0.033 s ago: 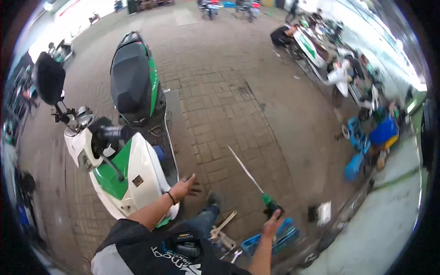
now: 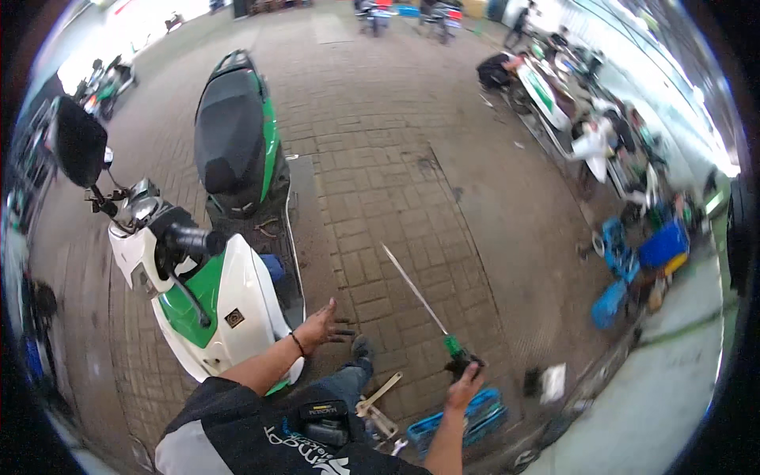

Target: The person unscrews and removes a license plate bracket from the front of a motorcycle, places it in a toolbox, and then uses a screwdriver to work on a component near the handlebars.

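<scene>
Right hand (image 2: pixel 463 385) gripping a long screwdriver (image 2: pixel 423 305) by its green-and-black handle, the thin shaft pointing up and away over the brick floor (image 2: pixel 380 182). Left hand (image 2: pixel 321 326) open, fingers spread, empty, just beside the white-and-green scooter (image 2: pixel 222 277). Risks, as judged: the grip sits at the handle's end, so the long shaft could swing and scratch the scooter's panel or prick the spread left hand. A blue tool tray (image 2: pixel 463 423) and a metal part (image 2: pixel 378 400) lie underfoot, a tripping hazard.

Left hand (image 2: pixel 321 326) splayed; right hand (image 2: pixel 461 388) gripping
</scene>
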Demonstrator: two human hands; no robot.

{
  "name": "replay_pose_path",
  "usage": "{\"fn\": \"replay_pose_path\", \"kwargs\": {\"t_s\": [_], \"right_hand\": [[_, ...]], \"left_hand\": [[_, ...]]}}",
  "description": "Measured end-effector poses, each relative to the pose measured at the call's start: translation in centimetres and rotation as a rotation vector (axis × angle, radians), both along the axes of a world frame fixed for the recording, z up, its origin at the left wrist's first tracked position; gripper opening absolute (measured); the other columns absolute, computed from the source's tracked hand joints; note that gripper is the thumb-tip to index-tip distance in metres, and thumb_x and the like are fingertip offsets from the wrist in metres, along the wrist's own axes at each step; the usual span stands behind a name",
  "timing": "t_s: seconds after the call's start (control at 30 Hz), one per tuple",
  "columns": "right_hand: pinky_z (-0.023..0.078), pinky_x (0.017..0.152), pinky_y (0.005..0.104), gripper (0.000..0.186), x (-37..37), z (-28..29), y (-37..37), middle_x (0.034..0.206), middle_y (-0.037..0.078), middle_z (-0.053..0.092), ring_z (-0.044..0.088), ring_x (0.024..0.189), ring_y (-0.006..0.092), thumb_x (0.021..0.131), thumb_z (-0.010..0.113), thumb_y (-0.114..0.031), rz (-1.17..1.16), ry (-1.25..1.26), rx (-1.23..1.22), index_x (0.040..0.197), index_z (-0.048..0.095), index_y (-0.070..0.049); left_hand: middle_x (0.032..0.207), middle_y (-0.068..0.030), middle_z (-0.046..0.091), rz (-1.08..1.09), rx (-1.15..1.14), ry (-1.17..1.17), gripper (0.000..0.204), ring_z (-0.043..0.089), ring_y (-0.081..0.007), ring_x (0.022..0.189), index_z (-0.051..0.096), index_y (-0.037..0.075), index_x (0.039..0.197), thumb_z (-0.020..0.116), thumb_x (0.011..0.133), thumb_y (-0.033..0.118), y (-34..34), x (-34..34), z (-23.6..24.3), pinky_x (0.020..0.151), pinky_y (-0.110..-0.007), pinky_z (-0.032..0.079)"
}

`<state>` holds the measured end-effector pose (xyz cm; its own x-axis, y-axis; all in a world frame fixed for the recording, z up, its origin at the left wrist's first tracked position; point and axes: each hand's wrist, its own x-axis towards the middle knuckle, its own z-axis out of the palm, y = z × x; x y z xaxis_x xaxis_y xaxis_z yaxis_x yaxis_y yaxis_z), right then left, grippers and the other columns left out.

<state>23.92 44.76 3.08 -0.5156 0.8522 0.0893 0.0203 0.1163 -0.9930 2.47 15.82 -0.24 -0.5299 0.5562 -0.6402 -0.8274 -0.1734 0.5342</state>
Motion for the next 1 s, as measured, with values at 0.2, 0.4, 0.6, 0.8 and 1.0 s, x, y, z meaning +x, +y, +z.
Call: {"fn": "replay_pose_path", "kwargs": {"t_s": [0.2, 0.4, 0.6, 0.8, 1.0], "right_hand": [[0.052, 0.060, 0.0401, 0.030, -14.2, 0.9, 3.0, 0.093, 0.010, 0.058, 0.060, 0.076, 0.0224, 0.100, 0.044, -0.031, 0.387, 0.115, -0.489, 0.111, 0.047, -0.003], [0.054, 0.065, 0.0408, 0.031, -23.7, -1.3, 7.5, 0.101, 0.013, 0.060, 0.064, 0.080, 0.0253, 0.100, 0.045, -0.028, 0.665, -0.158, -0.580, 0.112, 0.048, 0.000], [0.052, 0.066, 0.0399, 0.038, -38.1, -5.1, 12.7, 0.095, 0.013, 0.060, 0.062, 0.078, 0.0276, 0.097, 0.047, -0.035, 0.800, -0.384, -0.812, 0.110, 0.050, 0.000], [0.055, 0.072, 0.0424, 0.025, -53.8, -6.9, 12.3, 0.099, 0.016, 0.061, 0.064, 0.084, 0.0309, 0.092, 0.055, -0.018, 1.334, -0.488, -0.622, 0.106, 0.049, 0.002], [0.054, 0.078, 0.0425, 0.027, -67.2, -3.5, 2.2, 0.104, 0.016, 0.060, 0.064, 0.087, 0.0290, 0.090, 0.058, -0.013, 1.820, -0.660, -0.517, 0.111, 0.048, 0.001]], "left_hand": [[0.125, -0.0172, 0.056, 0.360, 0.248, 0.202, 0.056, 0.061, -0.0328, 0.106, 0.036, 0.009, 0.139, 0.047, 0.096, 0.043, 6.6, -8.5, 4.8, 0.088, -0.044, 0.050], [0.104, -0.0144, 0.067, 0.620, 0.042, 0.293, 0.029, 0.066, -0.0264, 0.094, 0.054, 0.002, 0.117, 0.049, 0.098, 0.023, 7.5, -13.3, 6.6, 0.078, -0.038, 0.055], [0.097, -0.0122, 0.068, 0.827, -0.053, 0.275, 0.026, 0.067, -0.0251, 0.088, 0.060, -0.002, 0.105, 0.053, 0.096, 0.022, 10.3, -19.1, 3.5, 0.077, -0.038, 0.055], [0.094, -0.0149, 0.067, 1.305, -0.159, 0.265, 0.021, 0.067, -0.0275, 0.090, 0.056, 0.002, 0.109, 0.052, 0.096, 0.018, 10.6, -24.4, 1.7, 0.076, -0.039, 0.056], [0.093, -0.0139, 0.068, 1.699, -0.273, 0.251, 0.023, 0.068, -0.0261, 0.081, 0.055, 0.005, 0.110, 0.049, 0.097, 0.024, 5.0, -26.0, 2.7, 0.074, -0.038, 0.056]]}}
